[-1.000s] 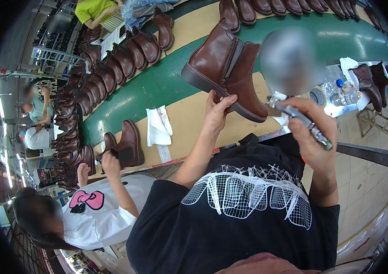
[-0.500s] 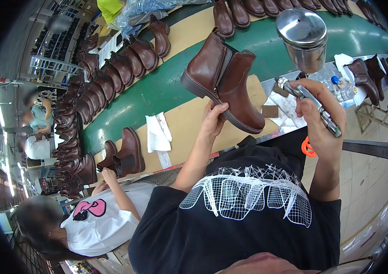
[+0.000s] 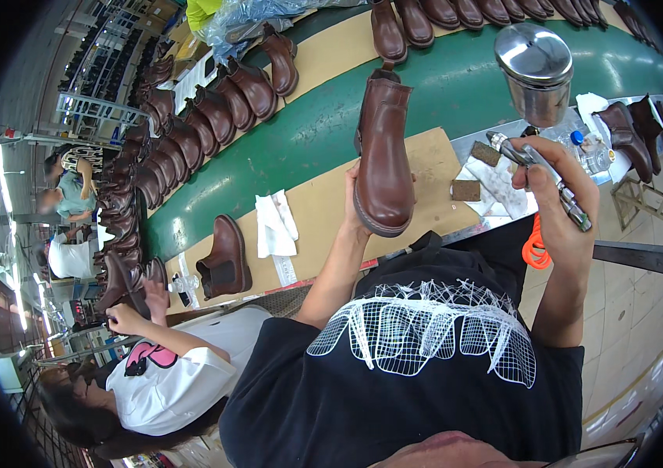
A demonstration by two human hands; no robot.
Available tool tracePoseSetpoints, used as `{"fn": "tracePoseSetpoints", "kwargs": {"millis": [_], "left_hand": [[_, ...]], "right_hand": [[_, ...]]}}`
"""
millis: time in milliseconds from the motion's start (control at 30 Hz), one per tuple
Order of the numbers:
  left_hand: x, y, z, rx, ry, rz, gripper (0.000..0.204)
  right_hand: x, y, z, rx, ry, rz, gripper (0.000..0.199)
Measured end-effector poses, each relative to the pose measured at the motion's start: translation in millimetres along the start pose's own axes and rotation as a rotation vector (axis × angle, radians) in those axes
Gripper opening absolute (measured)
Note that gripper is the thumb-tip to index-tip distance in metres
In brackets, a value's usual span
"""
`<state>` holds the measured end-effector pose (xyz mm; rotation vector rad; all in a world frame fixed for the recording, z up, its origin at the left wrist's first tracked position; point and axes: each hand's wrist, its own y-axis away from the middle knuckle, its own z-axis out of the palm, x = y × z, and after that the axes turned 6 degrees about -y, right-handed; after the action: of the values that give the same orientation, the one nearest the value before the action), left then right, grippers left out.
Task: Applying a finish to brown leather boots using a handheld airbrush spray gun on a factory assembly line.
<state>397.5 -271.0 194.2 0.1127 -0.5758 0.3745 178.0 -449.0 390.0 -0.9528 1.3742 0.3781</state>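
My left hand (image 3: 355, 199) is closed on a brown leather ankle boot (image 3: 385, 148), gripping it from underneath and behind. The boot is held above the table with its toe toward me, and most of my fingers are hidden behind it. To the right, my right hand (image 3: 557, 195) wraps round a metal spray gun (image 3: 543, 173). A shiny lidded metal cup (image 3: 535, 74) sits on top of the gun, and its nozzle end points left toward the boot, some distance away.
Rows of brown boots (image 3: 214, 113) line the green table (image 3: 316, 117). Near me lie brown card (image 3: 323, 195), white cloths (image 3: 275, 226) and brown blocks (image 3: 466, 190). A plastic bottle (image 3: 592, 154) stands at right. A co-worker (image 3: 167, 366) at left handles another boot (image 3: 117, 282).
My left hand has turned the boot from a side view to toe toward me, moving it slightly left. The spray gun shifted a little right. The co-worker has lifted a boot leftward.
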Motion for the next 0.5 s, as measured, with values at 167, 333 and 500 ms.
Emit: {"fn": "tracePoseSetpoints", "kwargs": {"millis": [167,333,500], "left_hand": [[-2.6,3.2,8.8,0.041,-0.216,0.118,0.061],[-1.7,4.4,12.5,-0.062,-0.175,0.166,0.058],[0.2,3.6,10.8,-0.156,0.192,-0.011,0.064]], "right_hand": [[-6.3,-7.4,11.2,-0.037,-0.019,-0.034,0.023],[-10.4,-15.1,14.9,-0.117,0.043,-0.082,0.022],[-6.8,-11.3,17.8,-0.012,-0.117,0.042,0.023]]}}
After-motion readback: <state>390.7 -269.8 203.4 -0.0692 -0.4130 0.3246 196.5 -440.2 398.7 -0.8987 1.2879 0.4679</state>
